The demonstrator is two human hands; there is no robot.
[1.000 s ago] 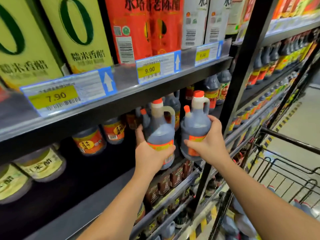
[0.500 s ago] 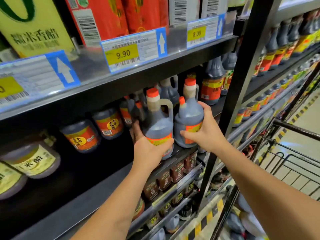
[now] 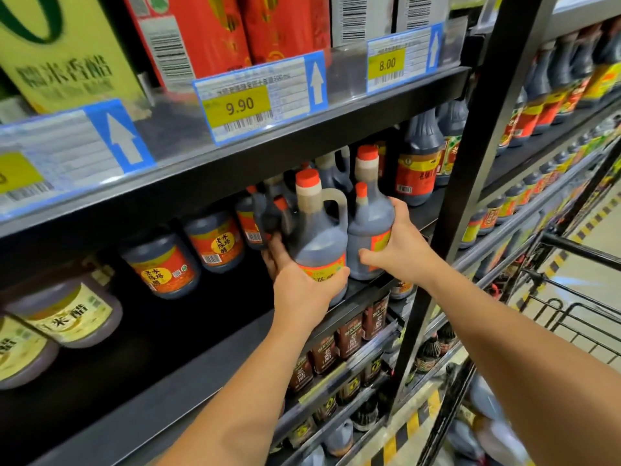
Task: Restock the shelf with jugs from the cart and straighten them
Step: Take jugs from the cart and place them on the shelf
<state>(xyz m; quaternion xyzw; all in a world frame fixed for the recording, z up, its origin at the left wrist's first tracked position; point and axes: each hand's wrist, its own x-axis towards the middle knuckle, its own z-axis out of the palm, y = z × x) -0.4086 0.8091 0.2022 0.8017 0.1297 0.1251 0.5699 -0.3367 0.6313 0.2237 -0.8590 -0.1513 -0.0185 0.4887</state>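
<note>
L hand [image 3: 302,287] wraps the lower body of left jug [image 3: 319,237], thumb across label, fingers round far side. R hand [image 3: 400,250] cups right jug [image 3: 369,227] from its outer side. Both jugs upright, touching, at front edge of shelf [image 3: 188,331]. Low grips prob. give twist control to square labels fwd. Bases set down or not: can't tell. Cart [image 3: 571,317] at right.

Items counted: two bare hands [image 3: 302,287] [image 3: 400,250]; two dark handled plastic jugs with red caps [image 3: 319,237] [image 3: 369,227]; three blue-bordered paper price tags [image 3: 258,99] [image 3: 403,58] [image 3: 67,153]; two red-labelled dark jugs [image 3: 161,267] [image 3: 215,243]; two yellow-labelled dark jugs [image 3: 70,314] [image 3: 16,354] were present.
</note>
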